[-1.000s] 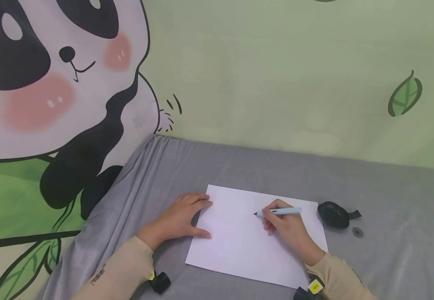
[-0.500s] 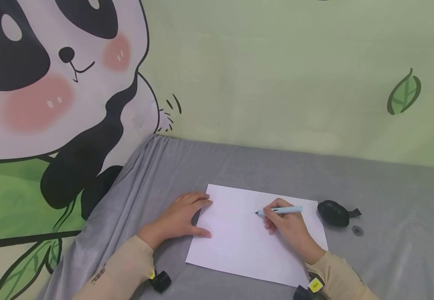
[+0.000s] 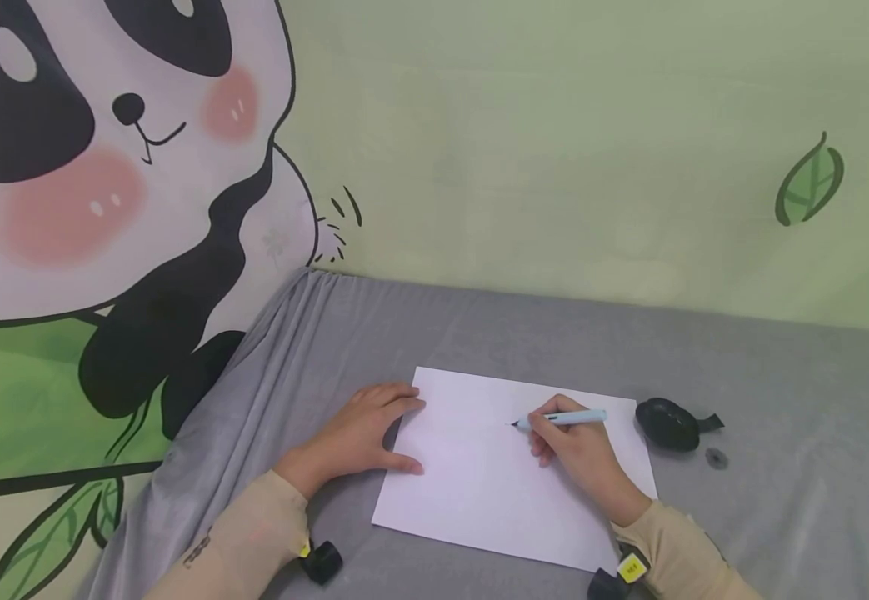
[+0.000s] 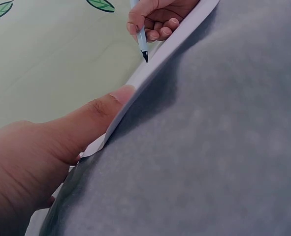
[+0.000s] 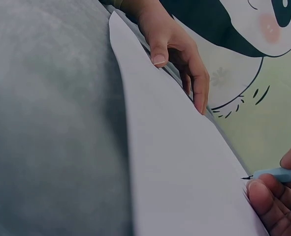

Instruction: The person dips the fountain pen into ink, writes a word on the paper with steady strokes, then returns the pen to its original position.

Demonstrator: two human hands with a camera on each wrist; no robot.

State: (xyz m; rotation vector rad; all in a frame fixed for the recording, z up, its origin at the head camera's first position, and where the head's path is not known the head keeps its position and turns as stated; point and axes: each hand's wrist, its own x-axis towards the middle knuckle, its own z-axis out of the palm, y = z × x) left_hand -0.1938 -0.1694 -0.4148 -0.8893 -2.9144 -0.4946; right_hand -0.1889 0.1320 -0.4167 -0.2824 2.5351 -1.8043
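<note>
Pen point(image 3: 572, 418) well inside paper's point(image 3: 464, 492) left edge.

"Where did the head view look from?"
"Above the left hand point(image 3: 355, 429) and right hand point(image 3: 580, 450), forward and down, far enough back to hold nearly all the paper point(image 3: 479, 483) and much wall point(image 3: 554, 167)."
"And the wrist views?"
"Low, close and tilted. The left faced along the paper's edge toward the right hand; the right faced over the paper toward the left hand, part of the panda point(image 5: 246, 29) beyond."
"What did those two share?"
"Both hands, paper and pen point(image 4: 142, 39)."
</note>
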